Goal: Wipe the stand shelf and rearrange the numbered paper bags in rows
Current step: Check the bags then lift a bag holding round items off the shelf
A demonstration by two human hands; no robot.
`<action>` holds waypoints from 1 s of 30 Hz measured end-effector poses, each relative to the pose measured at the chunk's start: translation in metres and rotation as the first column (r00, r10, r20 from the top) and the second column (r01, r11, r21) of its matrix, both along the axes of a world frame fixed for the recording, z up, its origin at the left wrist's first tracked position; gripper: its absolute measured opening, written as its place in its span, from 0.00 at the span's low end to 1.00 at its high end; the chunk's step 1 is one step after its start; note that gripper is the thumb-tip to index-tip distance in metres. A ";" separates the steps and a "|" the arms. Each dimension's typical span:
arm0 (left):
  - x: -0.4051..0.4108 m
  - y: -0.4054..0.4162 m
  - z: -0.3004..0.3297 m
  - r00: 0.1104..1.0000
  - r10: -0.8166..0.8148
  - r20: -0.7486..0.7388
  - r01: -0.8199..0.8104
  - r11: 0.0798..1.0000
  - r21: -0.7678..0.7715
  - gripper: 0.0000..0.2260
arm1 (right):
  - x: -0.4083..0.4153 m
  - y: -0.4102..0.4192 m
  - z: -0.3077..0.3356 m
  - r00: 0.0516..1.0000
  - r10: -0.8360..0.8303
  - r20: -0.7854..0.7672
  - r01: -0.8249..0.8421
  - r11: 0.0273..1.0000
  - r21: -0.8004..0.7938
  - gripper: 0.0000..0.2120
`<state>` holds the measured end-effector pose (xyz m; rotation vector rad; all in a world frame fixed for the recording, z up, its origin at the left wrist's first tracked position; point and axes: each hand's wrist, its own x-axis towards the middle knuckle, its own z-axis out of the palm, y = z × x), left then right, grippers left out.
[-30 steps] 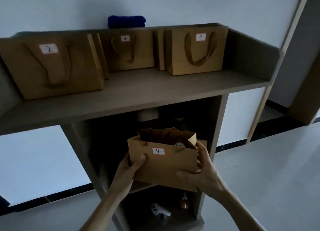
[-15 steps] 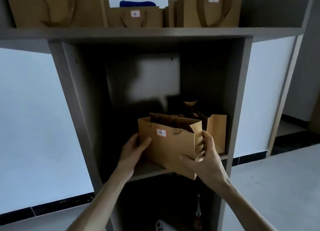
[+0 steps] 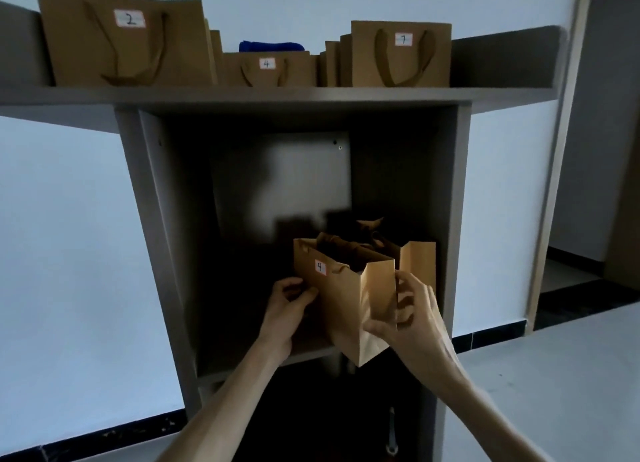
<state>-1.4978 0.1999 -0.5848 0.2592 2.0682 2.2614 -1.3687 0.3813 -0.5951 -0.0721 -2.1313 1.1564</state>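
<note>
The brown paper bag marked 9 (image 3: 341, 302) stood open-topped at the front edge of the stand's middle shelf (image 3: 311, 352), turned corner-on, one bottom corner overhanging. Another bag (image 3: 417, 264) sat just behind it. On the top shelf (image 3: 242, 96) stood bags 2 (image 3: 124, 37), 4 (image 3: 270, 68) and 7 (image 3: 401, 55) in a row, handles drooping.

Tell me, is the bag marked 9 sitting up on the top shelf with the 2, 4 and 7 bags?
No, the bag marked 9 is down at the middle shelf, gripped by the left hand and right hand.
</note>
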 end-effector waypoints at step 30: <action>-0.011 0.025 0.000 0.985 -0.078 -0.155 0.054 0.986 -0.155 0.06 | -0.029 0.013 -0.022 0.988 0.135 -0.080 -0.091 0.911 0.403 0.05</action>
